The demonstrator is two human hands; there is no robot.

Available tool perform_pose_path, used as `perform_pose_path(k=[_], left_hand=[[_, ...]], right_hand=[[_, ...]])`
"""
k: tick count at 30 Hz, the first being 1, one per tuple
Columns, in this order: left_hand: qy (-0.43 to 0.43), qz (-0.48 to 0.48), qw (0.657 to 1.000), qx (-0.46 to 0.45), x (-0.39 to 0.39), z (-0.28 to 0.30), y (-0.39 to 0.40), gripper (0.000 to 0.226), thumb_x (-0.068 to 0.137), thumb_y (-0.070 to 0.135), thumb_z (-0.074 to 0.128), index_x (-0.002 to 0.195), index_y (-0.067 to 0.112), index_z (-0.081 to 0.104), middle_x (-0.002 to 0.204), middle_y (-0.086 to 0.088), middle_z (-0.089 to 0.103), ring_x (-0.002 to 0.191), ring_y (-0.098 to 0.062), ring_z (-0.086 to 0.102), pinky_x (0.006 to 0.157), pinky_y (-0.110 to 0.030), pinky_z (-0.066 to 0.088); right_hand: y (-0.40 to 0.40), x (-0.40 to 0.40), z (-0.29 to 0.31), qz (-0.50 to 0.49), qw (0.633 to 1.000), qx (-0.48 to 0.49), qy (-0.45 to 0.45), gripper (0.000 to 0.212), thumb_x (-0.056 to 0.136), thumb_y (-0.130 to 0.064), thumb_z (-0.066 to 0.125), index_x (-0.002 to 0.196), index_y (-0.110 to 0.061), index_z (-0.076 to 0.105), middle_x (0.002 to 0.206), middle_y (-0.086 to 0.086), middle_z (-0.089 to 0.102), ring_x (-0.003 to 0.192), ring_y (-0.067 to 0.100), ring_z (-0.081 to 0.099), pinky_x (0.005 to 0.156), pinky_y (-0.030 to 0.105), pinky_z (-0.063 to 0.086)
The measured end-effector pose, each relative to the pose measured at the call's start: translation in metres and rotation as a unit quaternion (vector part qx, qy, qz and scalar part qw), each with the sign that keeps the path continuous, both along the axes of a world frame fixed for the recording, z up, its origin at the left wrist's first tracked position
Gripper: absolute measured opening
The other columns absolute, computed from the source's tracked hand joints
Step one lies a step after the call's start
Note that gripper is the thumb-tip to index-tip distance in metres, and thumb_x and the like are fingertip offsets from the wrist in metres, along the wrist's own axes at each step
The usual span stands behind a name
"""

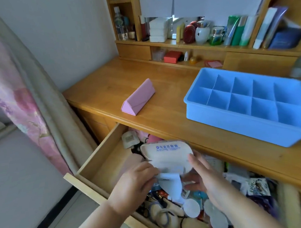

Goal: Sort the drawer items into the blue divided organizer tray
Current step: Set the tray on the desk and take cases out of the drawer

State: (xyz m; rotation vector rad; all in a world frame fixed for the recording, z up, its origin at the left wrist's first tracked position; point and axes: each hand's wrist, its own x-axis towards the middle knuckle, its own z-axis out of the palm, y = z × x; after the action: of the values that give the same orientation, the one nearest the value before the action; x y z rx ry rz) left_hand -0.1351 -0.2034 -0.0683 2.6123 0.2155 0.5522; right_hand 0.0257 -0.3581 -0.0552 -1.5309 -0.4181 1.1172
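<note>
Both hands are on a beige case with blue print on its lid, held just above the open drawer. The left hand has its fingers curled together and pressed on the case's near left edge; the right hand has its fingers stretched out and a bit spread along the near right side, thumb tucked under from what I can see. A pale grey cloth hangs down from between the two hands, can't tell exactly which fingers are pinching it. The case's long axis runs roughly left to right, tilted a little, with the printed face up toward the camera and the rounded end pointing right. Below it the drawer is a jumble of small stuff, round clear lids, cords, packets, pretty blurry. Up on the wooden desk the blue divided tray sits to the right, long side angled away toward the right, its visible compartments bare. A pink triangular case lies well apart to its left, pointing diagonally toward the back.
</note>
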Motion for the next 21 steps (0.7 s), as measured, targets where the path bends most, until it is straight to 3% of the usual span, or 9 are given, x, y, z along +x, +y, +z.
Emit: perform_pose_path(k=[3,5,8,11,13,15,18,20,21], left_hand=[[-0.010,-0.041,0.998,0.036,0.003,-0.005,-0.021,0.021,0.088,0.009,0.060,0.107,0.012,0.069,0.093,-0.001,0.065,0.083,-0.018,0.061,0.070,-0.024,0.050],[-0.030,-0.033,0.999,0.011,0.004,-0.009,-0.030,0.022,0.088,0.005,0.059,0.106,0.011,0.070,0.093,0.000,0.066,0.083,-0.016,0.062,0.069,-0.025,0.051],[-0.096,0.051,0.989,-0.097,0.009,-0.008,-0.038,0.027,0.087,0.001,0.057,0.099,0.022,0.070,0.093,0.012,0.066,0.088,-0.006,0.062,0.074,-0.022,0.050],[-0.170,0.200,0.946,-0.192,0.009,-0.006,-0.035,0.040,0.091,0.004,0.054,0.095,0.042,0.066,0.091,0.016,0.068,0.083,-0.002,0.063,0.072,-0.018,0.049],[-0.173,0.232,0.924,-0.251,0.004,-0.009,-0.028,0.050,0.093,0.001,0.051,0.095,0.048,0.064,0.090,0.013,0.069,0.078,-0.008,0.064,0.070,-0.028,0.051],[-0.093,0.246,0.935,-0.237,0.000,-0.014,-0.020,0.057,0.091,-0.002,0.050,0.101,0.052,0.064,0.100,0.018,0.070,0.091,-0.006,0.065,0.077,-0.022,0.050],[0.201,0.222,0.953,-0.045,0.006,-0.016,-0.019,0.051,0.090,0.014,0.051,0.136,0.036,0.045,0.143,0.011,0.043,0.134,-0.013,0.038,0.106,-0.023,0.031],[0.173,0.208,0.956,-0.114,0.017,-0.004,-0.018,0.052,0.094,0.034,0.053,0.142,0.031,0.036,0.146,0.008,0.039,0.132,-0.011,0.039,0.110,-0.031,0.032],[0.110,0.193,0.947,-0.231,0.023,0.007,-0.017,0.051,0.092,0.041,0.055,0.140,0.033,0.039,0.141,0.006,0.047,0.124,-0.010,0.049,0.105,-0.034,0.040]], right_hand=[[0.006,0.004,0.005,-0.081,0.996,-0.017,-0.025,0.016,0.091,-0.031,0.060,0.103,-0.037,0.068,0.104,-0.008,0.070,0.095,0.024,0.067,0.068,0.031,0.057],[0.004,0.008,0.007,-0.087,0.985,-0.033,-0.144,0.023,0.095,-0.025,0.052,0.086,-0.041,0.065,0.096,-0.022,0.065,0.089,0.007,0.061,0.058,0.014,0.050],[-0.002,0.016,0.014,-0.065,0.964,-0.043,-0.255,0.019,0.096,-0.026,0.049,0.086,-0.032,0.064,0.078,-0.025,0.061,0.077,-0.001,0.057,0.063,0.017,0.048],[-0.011,0.027,0.021,-0.044,0.941,-0.048,-0.331,0.020,0.097,-0.023,0.048,0.092,-0.040,0.059,0.047,-0.024,0.052,0.045,-0.008,0.048,0.040,0.008,0.032],[-0.021,0.034,0.028,-0.054,0.929,-0.038,-0.365,0.028,0.095,-0.020,0.048,0.093,-0.047,0.055,0.048,-0.028,0.054,0.040,-0.004,0.047,0.036,0.011,0.029],[-0.030,0.043,0.033,-0.076,0.926,-0.023,-0.370,0.030,0.095,-0.021,0.050,0.084,-0.048,0.055,0.060,-0.028,0.061,0.052,-0.009,0.053,0.043,0.009,0.036],[-0.035,0.052,0.033,-0.088,0.938,-0.004,-0.337,0.022,0.096,-0.025,0.052,0.081,-0.039,0.061,0.083,-0.015,0.067,0.081,-0.007,0.059,0.064,0.008,0.042],[-0.032,0.055,0.030,-0.084,0.955,-0.007,-0.283,0.017,0.095,-0.028,0.053,0.085,-0.032,0.066,0.086,-0.006,0.071,0.089,0.010,0.064,0.076,0.027,0.047],[-0.029,0.055,0.031,-0.084,0.969,0.002,-0.233,0.016,0.095,-0.028,0.054,0.088,-0.029,0.068,0.085,-0.004,0.073,0.088,0.016,0.067,0.077,0.032,0.050]])
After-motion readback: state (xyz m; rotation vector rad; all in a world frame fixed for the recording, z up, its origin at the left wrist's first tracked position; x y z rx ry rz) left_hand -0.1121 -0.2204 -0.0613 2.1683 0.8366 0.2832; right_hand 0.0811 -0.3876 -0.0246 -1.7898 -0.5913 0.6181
